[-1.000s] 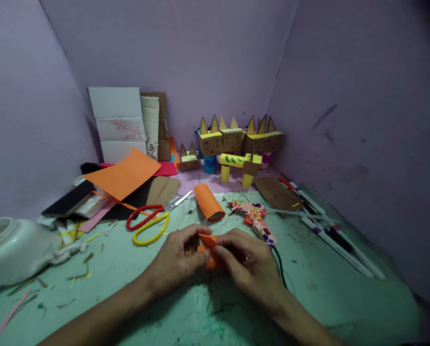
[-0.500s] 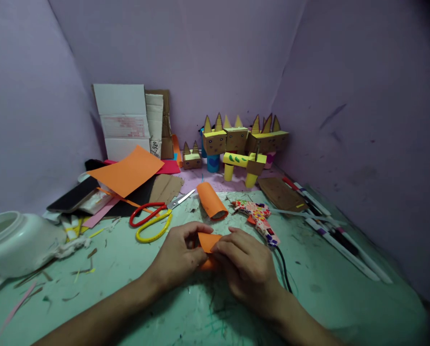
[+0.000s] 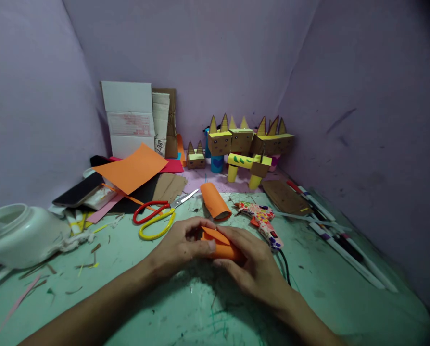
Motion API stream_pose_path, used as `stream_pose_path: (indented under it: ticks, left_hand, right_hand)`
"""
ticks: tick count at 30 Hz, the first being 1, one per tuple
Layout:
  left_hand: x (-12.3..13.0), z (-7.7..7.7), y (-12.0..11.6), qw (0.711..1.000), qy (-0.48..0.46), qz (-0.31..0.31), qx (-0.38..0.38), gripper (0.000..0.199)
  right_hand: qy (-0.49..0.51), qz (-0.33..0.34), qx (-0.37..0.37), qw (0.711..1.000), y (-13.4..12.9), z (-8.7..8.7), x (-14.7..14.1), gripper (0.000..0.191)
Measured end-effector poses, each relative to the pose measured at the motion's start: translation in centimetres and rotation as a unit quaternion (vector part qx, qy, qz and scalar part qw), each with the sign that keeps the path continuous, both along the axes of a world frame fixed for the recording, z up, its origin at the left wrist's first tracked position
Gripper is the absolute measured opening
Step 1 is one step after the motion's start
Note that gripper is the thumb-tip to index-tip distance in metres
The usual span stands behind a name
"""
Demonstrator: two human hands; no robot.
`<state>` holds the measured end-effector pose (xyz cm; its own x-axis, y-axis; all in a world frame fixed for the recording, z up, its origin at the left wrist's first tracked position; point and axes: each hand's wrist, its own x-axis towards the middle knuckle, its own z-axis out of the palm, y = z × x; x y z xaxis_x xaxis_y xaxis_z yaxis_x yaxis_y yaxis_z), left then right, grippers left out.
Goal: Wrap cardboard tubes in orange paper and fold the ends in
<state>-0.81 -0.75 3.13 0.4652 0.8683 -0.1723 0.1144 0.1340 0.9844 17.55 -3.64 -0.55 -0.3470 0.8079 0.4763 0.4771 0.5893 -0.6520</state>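
Between my two hands lies a small roll of orange paper [image 3: 224, 251], with one paper edge lifted along its top. My left hand [image 3: 182, 245] grips its left end, thumb in front and fingers behind. Around the right end curl the fingers and thumb of my right hand [image 3: 253, 262]. Just beyond is an orange paper-covered tube [image 3: 215, 201], lying on its side. Scissors [image 3: 157, 218] with one red and one yellow handle rest open, left of the tube. To the right lies a flower-patterned glue gun [image 3: 260, 218] with a black cord.
Cardboard animal figures [image 3: 242, 142] stand at the back. An orange sheet [image 3: 132, 168] tops a pile at the left, before upright cardboard [image 3: 128, 115]. A white pot [image 3: 23, 235] lies far left. Markers [image 3: 348, 254] and a cardboard piece [image 3: 285, 196] lie at the right, paper scraps at the left.
The orange paper flap that stood up between my fingers now lies lower over the roll. My right hand has shifted from pinching the flap to holding the roll's right end. The view shifted slightly.
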Motion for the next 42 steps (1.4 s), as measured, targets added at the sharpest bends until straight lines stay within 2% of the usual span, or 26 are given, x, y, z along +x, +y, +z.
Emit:
stream_pose_path:
  ticks: [2,4,9,12,16,18,20,22,23,24,26,29,31,34,37,40,42]
  left_hand:
    - [-0.1,-0.1,-0.1,0.999,-0.037,-0.036,-0.003,0.048]
    - [-0.2,-0.3,-0.1,0.998,-0.042,-0.044,0.007,0.050]
    - [0.3,-0.8,-0.4,0.999,-0.008,-0.020,0.037,0.046]
    - [0.6,-0.9,-0.8,0.999,0.006,0.017,0.042,0.042]
    - [1.0,-1.1,-1.1,0.998,0.022,0.052,0.036,0.041]
    - [1.1,-1.2,-1.0,0.998,0.028,0.054,0.025,0.043]
    - [1.1,-1.1,-0.9,0.997,0.039,0.059,0.012,0.044]
    - [1.0,-1.0,-0.8,0.997,0.050,0.067,0.003,0.044]
    - [0.9,-0.9,-0.7,0.996,0.055,0.072,0.005,0.043]
    - [0.8,-0.9,-0.6,0.995,0.061,0.080,0.010,0.043]
    - [0.7,-0.8,-0.5,0.992,0.078,0.096,0.028,0.043]
    - [0.5,-0.6,-0.4,0.987,0.103,0.112,0.053,0.041]
    - [0.4,-0.5,-0.4,0.982,0.124,0.124,0.065,0.040]
    - [0.3,-0.1,-0.4,0.971,0.167,0.145,0.095,0.040]
    - [0.2,0.4,-0.3,0.961,0.195,0.157,0.119,0.039]
    - [0.1,0.7,-0.2,0.956,0.211,0.155,0.130,0.037]
    - [0.1,0.8,-0.2,0.954,0.217,0.155,0.136,0.037]
  right_hand:
    - [0.018,-0.007,-0.009,1.000,0.0,0.0,0.0,0.043]
    - [0.028,-0.007,-0.022,0.999,0.0,0.1,0.1,0.041]
    - [0.026,0.006,-0.056,0.998,-0.1,0.3,0.1,0.041]
    - [0.021,0.003,-0.060,0.998,-0.2,0.1,-0.1,0.041]
    - [-0.009,-0.005,-0.070,0.998,-0.2,0.1,0.3,0.051]
    - [-0.014,-0.037,-0.061,0.997,0.2,0.5,1.3,0.054]
    - [-0.023,-0.120,-0.041,0.992,0.9,1.1,2.8,0.046]
    - [-0.085,-0.248,-0.055,0.963,1.7,1.9,4.4,0.039]
    - [-0.143,-0.310,-0.094,0.935,2.1,2.2,5.1,0.041]
    - [-0.197,-0.339,-0.140,0.909,2.4,2.5,5.6,0.044]
    - [-0.288,-0.357,-0.203,0.865,2.9,2.7,6.2,0.048]
    - [-0.335,-0.347,-0.207,0.851,3.5,2.3,6.2,0.040]
    - [-0.272,-0.339,-0.241,0.868,3.8,1.7,6.2,0.031]
    - [-0.101,-0.290,-0.331,0.893,4.1,1.0,6.8,0.022]
    - [0.027,-0.234,-0.356,0.904,3.2,0.8,7.5,0.020]
    - [0.169,-0.163,-0.333,0.913,1.3,1.0,7.4,0.031]
    - [0.239,-0.108,-0.330,0.907,-0.2,1.1,6.9,0.044]
